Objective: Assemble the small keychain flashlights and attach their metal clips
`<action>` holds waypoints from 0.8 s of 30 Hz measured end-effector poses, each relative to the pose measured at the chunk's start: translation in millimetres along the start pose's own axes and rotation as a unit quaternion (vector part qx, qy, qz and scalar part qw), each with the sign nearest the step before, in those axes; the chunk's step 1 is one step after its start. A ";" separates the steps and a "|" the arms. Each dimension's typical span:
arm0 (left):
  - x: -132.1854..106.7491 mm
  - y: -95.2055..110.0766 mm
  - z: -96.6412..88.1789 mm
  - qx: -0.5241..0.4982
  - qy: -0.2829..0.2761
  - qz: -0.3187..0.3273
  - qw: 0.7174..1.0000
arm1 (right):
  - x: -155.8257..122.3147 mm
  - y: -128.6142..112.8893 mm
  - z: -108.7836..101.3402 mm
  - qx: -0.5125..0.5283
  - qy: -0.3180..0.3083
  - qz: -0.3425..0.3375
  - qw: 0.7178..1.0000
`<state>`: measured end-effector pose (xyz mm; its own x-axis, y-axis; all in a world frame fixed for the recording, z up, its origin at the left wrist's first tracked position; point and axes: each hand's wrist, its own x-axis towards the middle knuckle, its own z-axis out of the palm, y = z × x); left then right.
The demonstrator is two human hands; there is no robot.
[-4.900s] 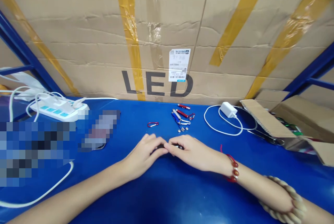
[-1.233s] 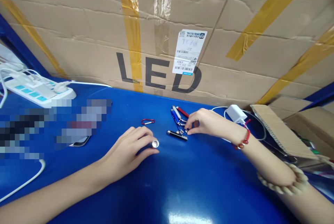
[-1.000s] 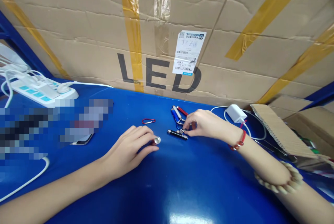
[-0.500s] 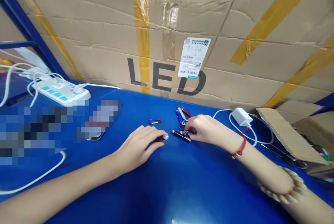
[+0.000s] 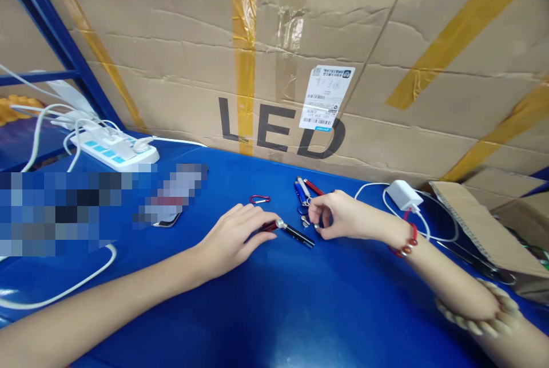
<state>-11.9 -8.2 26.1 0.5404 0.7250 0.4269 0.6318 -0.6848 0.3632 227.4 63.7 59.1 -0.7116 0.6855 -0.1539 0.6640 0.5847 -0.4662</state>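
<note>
My left hand [image 5: 235,235] rests on the blue table [image 5: 274,311], fingers closed round a small red flashlight [image 5: 273,225] whose silver end points right. A black flashlight [image 5: 298,234] lies just right of it, nearly touching that end. My right hand [image 5: 339,217] hovers beside the black flashlight, thumb and forefinger pinching a tiny silver piece that looks like a button cell. More button cells [image 5: 305,220] lie under it. Behind sits a cluster of blue, white and red mini flashlights [image 5: 305,189].
A red carabiner [image 5: 259,199] lies left of the cluster. A white charger [image 5: 402,194] with its cable sits at right, beside an open cardboard box [image 5: 484,230]. A white power strip [image 5: 115,149] is at far left. A large "LED" carton [image 5: 300,59] walls the back.
My right hand has lifted from the pile with a tiny piece pinched. My left hand has turned the red flashlight so its silver end points at the black one. The view shifted right.
</note>
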 end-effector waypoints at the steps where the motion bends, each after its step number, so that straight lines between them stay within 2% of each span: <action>1: 0.2 -0.1 0.3 -0.001 0.002 0.003 1.000 | 0.1 0.8 0.1 0.016 -0.001 -0.002 1.000; 6: 1.3 -1.1 1.8 -0.004 0.000 0.008 1.000 | 0.6 3.4 -1.9 0.037 -0.003 -0.004 0.999; 9: 1.5 -1.5 2.5 -0.004 -0.008 0.008 1.000 | -0.4 -0.5 -4.4 0.015 0.024 -0.004 1.000; 12: 0.9 -1.3 3.9 -0.002 -0.006 0.008 1.000 | -2.6 -14.6 -4.0 0.016 0.122 -0.056 0.991; 14: 0.0 -1.0 4.9 -0.002 0.000 0.012 1.000 | -4.9 -28.6 -0.6 0.042 0.202 -0.121 0.971; 16: -0.9 -0.4 5.4 -0.004 0.008 0.020 1.000 | -7.2 -42.4 4.8 0.069 0.244 -0.168 0.953; 19: -2.0 1.2 4.9 -0.008 0.021 0.034 0.999 | -9.1 -55.9 13.1 0.123 0.240 -0.198 0.942; 24: -2.8 3.3 4.0 -0.013 0.033 0.032 0.999 | -7.8 -59.0 18.6 0.172 0.220 -0.169 0.945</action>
<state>-9.1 -12.2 22.8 0.5416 0.6735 0.5031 0.5811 -0.7324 0.3549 189.5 15.8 71.6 -0.6558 0.6423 0.3967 0.2478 0.6796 -0.6905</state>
